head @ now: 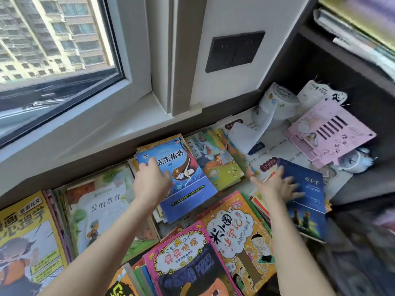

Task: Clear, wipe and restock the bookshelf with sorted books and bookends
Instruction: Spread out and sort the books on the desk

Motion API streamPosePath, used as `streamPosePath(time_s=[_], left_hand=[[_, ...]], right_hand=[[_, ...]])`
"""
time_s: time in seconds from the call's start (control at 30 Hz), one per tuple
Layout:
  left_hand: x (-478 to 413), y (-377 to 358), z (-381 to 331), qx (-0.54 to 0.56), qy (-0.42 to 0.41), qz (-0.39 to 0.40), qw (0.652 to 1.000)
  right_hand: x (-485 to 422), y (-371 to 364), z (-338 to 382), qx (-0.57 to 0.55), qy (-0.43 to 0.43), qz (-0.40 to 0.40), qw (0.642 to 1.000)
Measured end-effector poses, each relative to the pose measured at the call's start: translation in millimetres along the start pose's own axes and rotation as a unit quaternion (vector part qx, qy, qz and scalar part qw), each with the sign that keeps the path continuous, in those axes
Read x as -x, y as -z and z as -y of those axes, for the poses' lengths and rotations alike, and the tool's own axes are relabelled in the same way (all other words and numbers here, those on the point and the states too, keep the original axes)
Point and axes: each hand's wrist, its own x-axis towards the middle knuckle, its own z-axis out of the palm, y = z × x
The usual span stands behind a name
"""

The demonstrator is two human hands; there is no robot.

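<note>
Books lie flat, covers up. Left of the left hand sit a yellow comic book and a green-covered book. That hand rests on the upper left corner of a light blue book; whether its fingers hook the edge, I cannot tell. Between the forearms lie a pink book and an orange book. The right hand presses spread fingers flat on a dark blue book. Beyond it a pink bookend lies tilted near a paper roll.
</note>
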Motion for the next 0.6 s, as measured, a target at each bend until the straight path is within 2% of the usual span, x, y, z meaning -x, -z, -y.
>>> streamPosePath(time_s=[0.07, 0.17, 0.3, 0.47, 0.6], left_hand=[[6, -2, -7, 0.015, -0.018, -0.006, 1.000], [15, -9, -13, 0.039, -0.052, 0.005, 0.998], [26, -16, -13, 0.065, -0.086, 0.023, 0.994], [37, -18, -8, 0.088, -0.095, 0.036, 0.991], [37, -19, 3, 0.084, -0.088, 0.035, 0.992]], right_hand=[[9, -16, -15, 0.039, -0.015, 0.037, 0.998], [12, -25, -11, 0.055, -0.012, 0.031, 0.998], [3, -17, -3, 0.087, -0.032, 0.070, 0.993], [31, -31, -16, 0.127, 0.032, -0.002, 0.991], [49, -22, -25, 0.130, 0.077, -0.002, 0.988]])
